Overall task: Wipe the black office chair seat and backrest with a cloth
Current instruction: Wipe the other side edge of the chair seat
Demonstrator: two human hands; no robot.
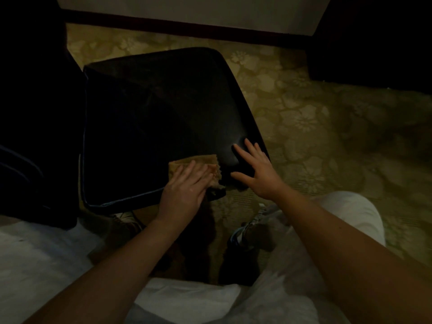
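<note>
The left hand (187, 183) lies flat, fingers extended, pressing a tan cloth (198, 166) onto the near edge of the black chair seat (152, 122). The right hand (257, 169) rests spread open on the seat's near right corner, holding nothing. Patterned carpet (327, 127) lies beyond.

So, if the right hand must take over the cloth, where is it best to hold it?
Probably the cloth's ragged right edge, approached from the right: it shows beyond the left hand, which presses the rest flat on the seat, and lies nearest the open right hand.
</note>
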